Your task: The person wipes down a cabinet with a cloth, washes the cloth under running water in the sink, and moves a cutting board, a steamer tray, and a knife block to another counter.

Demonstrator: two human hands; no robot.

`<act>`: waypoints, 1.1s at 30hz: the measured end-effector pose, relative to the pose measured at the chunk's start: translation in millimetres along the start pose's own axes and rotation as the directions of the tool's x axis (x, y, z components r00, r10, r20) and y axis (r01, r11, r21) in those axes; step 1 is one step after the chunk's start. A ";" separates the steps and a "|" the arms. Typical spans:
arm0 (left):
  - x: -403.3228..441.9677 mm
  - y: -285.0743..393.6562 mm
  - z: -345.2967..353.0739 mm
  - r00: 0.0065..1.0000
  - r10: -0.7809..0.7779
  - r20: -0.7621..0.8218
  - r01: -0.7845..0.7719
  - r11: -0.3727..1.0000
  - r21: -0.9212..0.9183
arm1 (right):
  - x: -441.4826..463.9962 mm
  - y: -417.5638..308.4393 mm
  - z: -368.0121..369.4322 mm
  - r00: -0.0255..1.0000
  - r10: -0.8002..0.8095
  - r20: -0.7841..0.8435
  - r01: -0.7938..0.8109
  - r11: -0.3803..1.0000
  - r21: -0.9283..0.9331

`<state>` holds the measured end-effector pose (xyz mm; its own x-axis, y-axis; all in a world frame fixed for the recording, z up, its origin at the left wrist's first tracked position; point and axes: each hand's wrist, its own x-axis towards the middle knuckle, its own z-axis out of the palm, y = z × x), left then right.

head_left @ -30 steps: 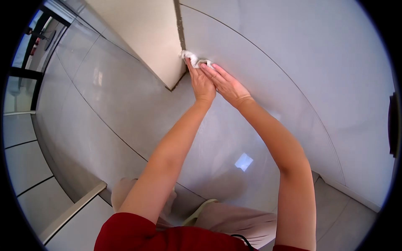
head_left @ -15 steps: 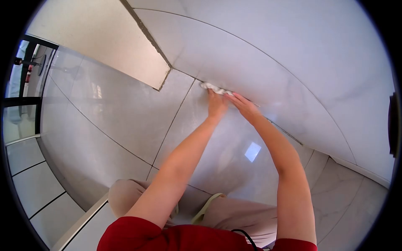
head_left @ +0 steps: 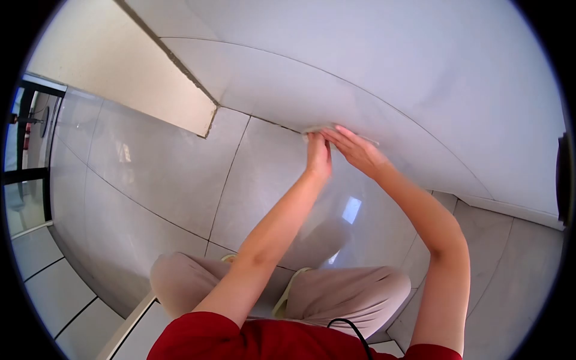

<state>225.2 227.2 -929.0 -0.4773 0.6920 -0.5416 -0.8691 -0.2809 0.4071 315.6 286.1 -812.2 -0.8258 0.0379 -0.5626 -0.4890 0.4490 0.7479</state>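
Observation:
A white cloth (head_left: pixel 312 128) is bunched along the line where the floor meets the marbled wall. My left hand (head_left: pixel 319 157) has its fingers closed on the cloth's left part, fingertips partly hidden. Beside it, my right hand (head_left: pixel 360 150) lies with fingers stretched out and together, pressing over the cloth toward the wall. The fingertips of both hands almost meet. A thin pale strip, perhaps the cloth's edge, shows beyond the right hand; the rest of the cloth is hidden beneath the hands.
Large glossy grey tiles (head_left: pixel 150 174) cover the floor. The marbled wall panel (head_left: pixel 408 72) rises in front, and a cream panel (head_left: pixel 138 72) with a rough edge stands at upper left. A dark-framed glass door (head_left: pixel 27 174) is at far left. My bent knees (head_left: pixel 354 294) are below.
Both hands have slid slightly right along the wall base with the cloth, now more covered by the fingers. The view has shifted, and my right knee shows more.

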 end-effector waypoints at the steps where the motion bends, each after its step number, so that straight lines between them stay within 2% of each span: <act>1: -6.5 16.2 10.1 0.998 0.046 0.052 -0.043 0.998 -0.040 | 1.5 12.6 -9.3 0.999 0.047 -0.020 -0.047 0.999 0.004; 4: -14.1 72.1 19.8 0.929 0.267 0.256 -0.278 0.960 0.009 | 12.2 51.2 -30.0 0.967 0.206 -0.147 -0.202 0.978 0.042; 7: -55.4 148.6 71.6 0.791 0.514 0.333 -0.556 0.831 0.037 | 20.9 102.3 -65.5 0.843 0.446 -0.301 -0.434 0.894 0.110; 8: -64.9 155.5 85.9 0.796 0.505 0.332 -0.549 0.834 0.047 | 24.1 111.9 -72.4 0.844 0.448 -0.295 -0.433 0.893 0.120; 10: -72.4 161.7 104.4 0.703 0.629 0.332 -0.699 0.697 0.160 | 27.6 124.3 -77.3 0.718 0.564 -0.407 -0.545 0.820 0.176; 11: -64.5 155.2 96.9 0.702 0.626 0.339 -0.699 0.697 0.159 | 28.4 120.8 -75.2 0.717 0.570 -0.403 -0.550 0.816 0.175; 13: -37.5 134.3 71.5 0.623 0.667 0.410 -0.772 0.437 0.462 | 37.3 105.0 -63.0 0.674 0.608 -0.420 -0.545 0.793 0.273; 14: -34.6 128.1 70.8 0.616 0.672 0.411 -0.774 0.421 0.474 | 41.6 93.1 -53.6 0.694 0.594 -0.407 -0.543 0.803 0.245; 16: -31.4 106.0 54.8 0.643 0.653 0.400 -0.710 0.313 0.631 | 42.2 63.2 -35.3 0.792 0.503 -0.346 -0.465 0.864 0.192; 18: -10.7 57.5 -0.7 0.816 0.456 0.356 -0.562 0.480 0.674 | 35.1 26.7 -13.9 0.926 0.305 -0.223 -0.298 0.952 0.066; 19: -6.4 40.4 -16.5 0.813 0.457 0.360 -0.567 0.481 0.669 | 25.5 4.7 -0.1 0.970 0.192 -0.148 -0.188 0.981 0.043; 20: -2.6 23.8 -28.1 0.908 0.313 0.278 -0.418 0.636 0.649 | 16.4 -15.0 13.0 0.995 0.073 -0.067 -0.072 0.997 0.023; 21: 0.8 7.4 -35.5 0.967 0.149 0.209 -0.247 0.758 0.604 | 10.0 -33.5 23.9 0.996 0.072 -0.061 -0.072 0.997 0.008; 22: 4.2 -6.0 -37.7 0.987 -0.034 0.156 -0.057 0.838 0.543 | 3.9 -50.9 35.0 1.000 0.014 0.019 -0.015 0.999 0.039; 23: 4.6 -11.2 -33.9 0.967 -0.225 0.117 0.145 0.869 0.474 | -1.0 -53.6 37.7 0.994 -0.045 0.095 0.038 0.996 0.080; 24: 5.3 -12.3 -33.2 0.966 -0.233 0.113 0.153 0.865 0.477 | -2.9 -57.1 40.3 0.994 -0.047 0.098 0.038 0.995 0.089; 26: 9.2 -1.1 -25.3 0.960 -0.279 -0.032 0.279 0.928 0.246 | -3.7 -48.0 33.6 0.997 -0.001 0.077 -0.005 0.998 0.070; 27: 11.5 9.3 -21.2 0.957 -0.289 -0.035 0.288 0.922 0.260 | -6.5 -39.7 29.9 0.996 0.005 0.084 -0.012 0.996 0.085; 29: 4.0 33.2 -4.2 0.923 -0.364 0.121 0.350 0.928 0.125 | -28.4 -9.2 16.2 0.997 0.069 -0.022 -0.067 0.993 0.101; 30: -11.7 44.0 11.1 0.916 -0.382 0.123 0.366 0.921 0.138 | -43.5 4.3 10.2 0.997 0.074 -0.004 -0.073 0.991 0.114; 32: -51.4 69.8 55.6 0.887 -0.357 0.293 0.353 0.933 0.066 | -74.8 30.4 1.4 0.950 0.256 -0.180 -0.237 0.964 0.122; 33: -68.6 79.7 72.8 0.882 -0.367 0.295 0.361 0.930 0.076 | -88.6 37.8 1.8 0.950 0.263 -0.170 -0.243 0.962 0.127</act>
<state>198.1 205.8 -805.9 -0.0644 0.9097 -0.4103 -0.9703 0.0389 0.2386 370.7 301.4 -734.7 -0.9606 0.0027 -0.2780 -0.2333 0.5360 0.8113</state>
